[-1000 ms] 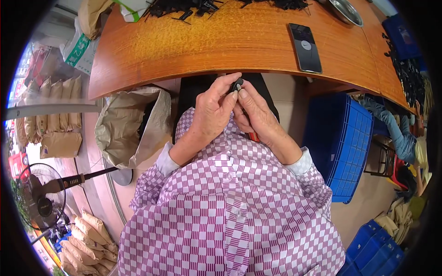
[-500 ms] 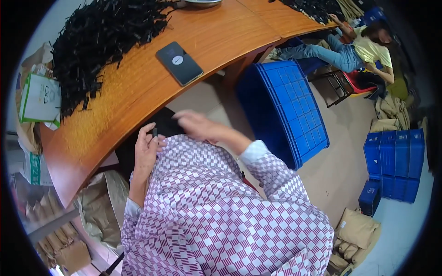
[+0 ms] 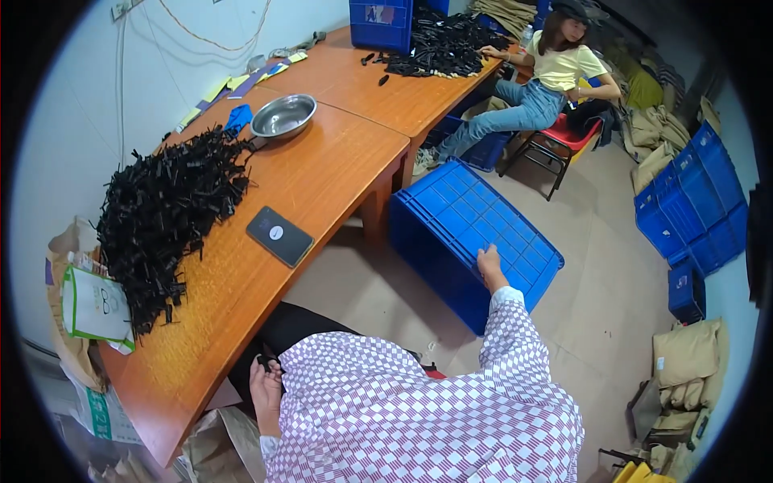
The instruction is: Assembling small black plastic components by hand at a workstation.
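Low at the left, just below the table edge, my left hand (image 3: 266, 394) is closed round a small black plastic piece (image 3: 264, 363). My right hand (image 3: 489, 264) is stretched out to the right, in front of the upturned blue crate (image 3: 515, 233). Its fingers are curled together; whether they touch the crate or hold something small I cannot make out. A large heap of small black pieces (image 3: 165, 221) covers the left part of the wooden table (image 3: 346, 157). A dark phone (image 3: 279, 236) lies near the table's front edge.
A steel bowl (image 3: 283, 117) stands behind the heap. Another person (image 3: 555, 72) sits at the far table by a second black pile (image 3: 451, 44). Blue bins (image 3: 696, 193) and brown sacks (image 3: 687, 354) line the right wall. A white-green bag (image 3: 97, 306) is at the table's left end.
My right hand has swung from near my left hand out to the right, over the blue crate. The view has shifted, bringing in the bowl and far table. My left hand keeps the black piece.
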The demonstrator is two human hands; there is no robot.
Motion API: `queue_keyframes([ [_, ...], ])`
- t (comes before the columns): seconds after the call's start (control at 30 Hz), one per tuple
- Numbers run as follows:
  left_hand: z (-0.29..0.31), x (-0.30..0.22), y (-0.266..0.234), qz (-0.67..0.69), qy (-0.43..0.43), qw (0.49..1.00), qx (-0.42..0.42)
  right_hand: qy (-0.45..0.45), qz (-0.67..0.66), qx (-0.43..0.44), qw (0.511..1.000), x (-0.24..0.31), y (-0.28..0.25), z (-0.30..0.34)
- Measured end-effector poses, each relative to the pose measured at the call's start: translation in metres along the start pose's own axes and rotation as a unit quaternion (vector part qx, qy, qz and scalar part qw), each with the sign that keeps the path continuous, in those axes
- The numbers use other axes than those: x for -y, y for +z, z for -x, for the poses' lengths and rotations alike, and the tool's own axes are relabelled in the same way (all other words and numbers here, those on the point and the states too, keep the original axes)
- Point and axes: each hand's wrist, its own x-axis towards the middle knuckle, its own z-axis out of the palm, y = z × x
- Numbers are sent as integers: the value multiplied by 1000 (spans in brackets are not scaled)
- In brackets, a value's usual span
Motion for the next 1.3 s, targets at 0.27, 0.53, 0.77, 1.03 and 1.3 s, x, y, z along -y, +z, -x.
queue_keyframes([
  [0.27, -1, 1, -1, 11, 16, 999, -49, -149, 106, -106, 977, 0, 11, -10],
  [0.53, -5, 2, -11, 28, 14, 999, -33, -324, 92, -11, 942, 23, 62, 7],
  [0.77, -4, 1, -3, 30, 5, 999, -28, -441, 59, 202, 873, 50, 170, 73],
  [1.03, 0, 0, -1, 33, 17, 998, -52, -456, 58, 288, 840, 65, 181, 111],
  [1.3, 2, 1, 14, -16, 31, 999, -12, -340, 136, 360, 858, -7, 208, 119],
])
